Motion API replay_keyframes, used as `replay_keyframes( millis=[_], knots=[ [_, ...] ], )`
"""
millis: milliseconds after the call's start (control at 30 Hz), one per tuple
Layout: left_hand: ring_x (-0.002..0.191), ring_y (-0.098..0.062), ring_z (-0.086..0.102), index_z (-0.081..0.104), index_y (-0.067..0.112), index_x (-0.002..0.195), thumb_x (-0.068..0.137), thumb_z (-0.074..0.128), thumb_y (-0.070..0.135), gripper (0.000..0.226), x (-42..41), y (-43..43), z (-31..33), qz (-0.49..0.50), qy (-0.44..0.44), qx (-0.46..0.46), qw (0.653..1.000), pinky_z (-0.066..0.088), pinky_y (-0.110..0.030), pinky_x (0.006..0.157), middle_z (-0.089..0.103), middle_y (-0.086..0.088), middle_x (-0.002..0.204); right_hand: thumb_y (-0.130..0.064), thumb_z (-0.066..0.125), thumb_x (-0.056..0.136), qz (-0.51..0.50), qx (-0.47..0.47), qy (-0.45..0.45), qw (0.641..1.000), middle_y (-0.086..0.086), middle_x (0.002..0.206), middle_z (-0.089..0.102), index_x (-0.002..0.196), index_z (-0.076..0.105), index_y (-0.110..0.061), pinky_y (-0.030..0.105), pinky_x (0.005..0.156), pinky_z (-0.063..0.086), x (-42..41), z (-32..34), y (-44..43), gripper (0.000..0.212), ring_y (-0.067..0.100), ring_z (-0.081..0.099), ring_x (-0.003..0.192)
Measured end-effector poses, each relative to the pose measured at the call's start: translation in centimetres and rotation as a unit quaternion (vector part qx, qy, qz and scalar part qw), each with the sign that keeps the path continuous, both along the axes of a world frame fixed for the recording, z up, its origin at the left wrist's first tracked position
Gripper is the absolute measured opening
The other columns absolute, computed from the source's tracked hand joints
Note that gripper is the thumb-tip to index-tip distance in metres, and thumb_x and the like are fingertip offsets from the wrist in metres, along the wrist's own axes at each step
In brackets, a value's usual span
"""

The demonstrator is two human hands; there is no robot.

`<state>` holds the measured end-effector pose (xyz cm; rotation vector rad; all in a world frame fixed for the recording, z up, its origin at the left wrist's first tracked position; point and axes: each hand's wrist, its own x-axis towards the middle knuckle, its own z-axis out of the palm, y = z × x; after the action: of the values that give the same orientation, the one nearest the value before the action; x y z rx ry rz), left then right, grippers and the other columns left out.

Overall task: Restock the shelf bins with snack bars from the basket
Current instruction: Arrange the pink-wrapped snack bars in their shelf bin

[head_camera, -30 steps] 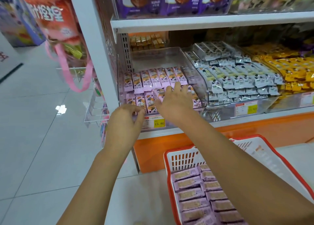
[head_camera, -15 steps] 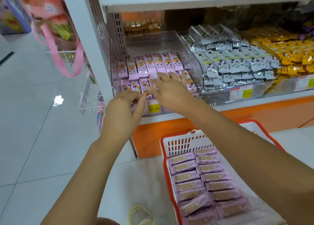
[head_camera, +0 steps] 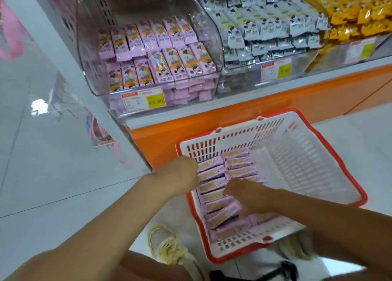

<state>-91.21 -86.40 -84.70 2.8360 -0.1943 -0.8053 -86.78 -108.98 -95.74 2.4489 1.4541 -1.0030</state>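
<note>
The basket [head_camera: 297, 157] is matt white perforated plastic with a smooth red rim, and the snack bars [head_camera: 214, 184] inside it have faintly shiny pink film wrappers. Above the basket the shelf bin [head_camera: 89, 64] is clear glossy plastic; left of the basket, floor tiles [head_camera: 53, 174] gleam smooth

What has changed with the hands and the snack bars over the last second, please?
Both hands came down from the clear bin to the basket. The right hand now rests on the pink snack bars in it; the left hand is at their left ends, grip unclear. Nothing is lifted yet. The rows in the bin and the basket stayed put.
</note>
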Motion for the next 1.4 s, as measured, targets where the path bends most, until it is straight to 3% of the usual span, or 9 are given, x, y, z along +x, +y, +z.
replay_keyframes(
  millis=[167, 267, 400, 533, 733, 833, 1033, 1200, 1400],
  knots=[
    [0.088, -0.032, 0.057, 0.05, 0.003, 0.071, 0.097, 0.046, 0.022, 0.033, -0.6, -1.0, -1.3, -0.029, 0.068, 0.024, 0.997, 0.037, -0.029, 0.066, 0.045, -0.006, 0.067, -0.043, 0.074, 0.078, 0.046, -0.019, 0.044, 0.998, 0.005, 0.149, 0.03, 0.151, 0.021, -0.023, 0.039, 0.111, 0.023, -1.8, -4.0, -0.5, 0.092, 0.025, 0.028, 0.135],
    [0.093, -0.029, 0.057, 0.058, -0.001, 0.088, 0.099, 0.043, 0.025, 0.032, -0.7, -1.2, -1.4, -0.045, 0.064, 0.025, 0.997, 0.034, -0.027, 0.068, 0.056, -0.014, 0.086, -0.038, 0.075, 0.077, 0.046, 0.01, 0.059, 0.997, 0.003, 0.152, 0.024, 0.152, 0.018, -0.029, 0.041, 0.111, 0.029, -1.9, -5.9, -0.3, 0.095, 0.024, 0.028, 0.136],
    [0.083, -0.027, 0.051, 0.052, 0.004, 0.077, 0.1, 0.041, 0.028, 0.034, -0.3, -1.2, -1.4, -0.052, 0.067, 0.029, 0.996, 0.032, -0.025, 0.066, 0.035, -0.004, 0.066, -0.038, 0.081, 0.07, 0.107, 0.048, 0.033, 0.993, 0.001, 0.16, 0.01, 0.15, 0.014, -0.038, 0.047, 0.112, 0.031, -1.4, -8.3, -0.6, 0.104, 0.026, 0.018, 0.144],
    [0.097, -0.031, 0.057, 0.059, -0.004, 0.099, 0.1, 0.042, 0.027, 0.036, 0.0, -1.2, -1.2, -0.043, 0.065, 0.01, 0.997, 0.03, -0.026, 0.064, 0.05, -0.012, 0.092, -0.028, 0.08, 0.072, 0.151, 0.034, 0.037, 0.987, 0.001, 0.161, 0.01, 0.153, 0.016, -0.027, 0.039, 0.12, 0.011, -1.4, -8.2, -0.9, 0.104, 0.022, 0.006, 0.147],
    [0.081, -0.034, 0.054, 0.036, 0.013, 0.059, 0.098, 0.044, 0.027, 0.042, 0.1, -1.0, -1.2, -0.043, 0.075, 0.012, 0.996, 0.032, -0.028, 0.061, 0.035, -0.006, 0.062, -0.021, 0.067, 0.084, 0.137, 0.078, -0.006, 0.987, 0.006, 0.16, 0.012, 0.151, 0.024, -0.026, 0.04, 0.117, 0.008, -2.0, -8.2, -1.7, 0.079, 0.026, 0.008, 0.145],
    [0.061, -0.02, 0.04, 0.028, 0.016, 0.058, 0.098, 0.045, 0.027, 0.045, 0.0, -0.9, -1.3, -0.032, 0.075, 0.009, 0.997, 0.036, -0.03, 0.063, 0.027, 0.0, 0.061, -0.014, 0.061, 0.085, 0.144, 0.111, -0.02, 0.983, 0.002, 0.16, 0.014, 0.145, 0.034, -0.037, 0.043, 0.116, 0.021, -2.6, -8.2, -2.1, 0.069, 0.025, 0.014, 0.145],
    [0.059, -0.02, 0.042, 0.032, 0.015, 0.058, 0.098, 0.046, 0.027, 0.044, -0.1, -0.9, -1.3, -0.021, 0.081, 0.009, 0.996, 0.028, -0.027, 0.054, 0.035, -0.009, 0.061, -0.022, 0.055, 0.092, 0.174, 0.107, -0.02, 0.979, 0.005, 0.159, 0.018, 0.142, 0.043, -0.034, 0.039, 0.112, 0.007, -2.4, -7.9, -1.9, 0.054, 0.028, 0.013, 0.145],
    [0.069, -0.024, 0.043, 0.045, 0.008, 0.068, 0.098, 0.045, 0.027, 0.035, -0.2, -0.7, -1.5, -0.018, 0.076, 0.005, 0.997, 0.031, -0.025, 0.061, 0.034, -0.004, 0.06, -0.013, 0.063, 0.086, 0.142, 0.12, -0.036, 0.982, 0.005, 0.157, 0.019, 0.144, 0.033, -0.028, 0.047, 0.113, 0.032, -2.2, -8.3, -1.6, 0.067, 0.026, 0.028, 0.139],
    [0.061, -0.016, 0.035, 0.038, 0.01, 0.066, 0.098, 0.045, 0.025, 0.036, -0.1, -0.6, -1.5, -0.021, 0.068, -0.002, 0.997, 0.031, -0.026, 0.06, 0.029, 0.001, 0.059, -0.017, 0.064, 0.088, 0.066, 0.064, -0.01, 0.996, 0.006, 0.156, 0.015, 0.149, 0.015, -0.03, 0.054, 0.111, 0.028, -1.7, -7.6, -1.0, 0.079, 0.027, 0.028, 0.138]
  ],
)
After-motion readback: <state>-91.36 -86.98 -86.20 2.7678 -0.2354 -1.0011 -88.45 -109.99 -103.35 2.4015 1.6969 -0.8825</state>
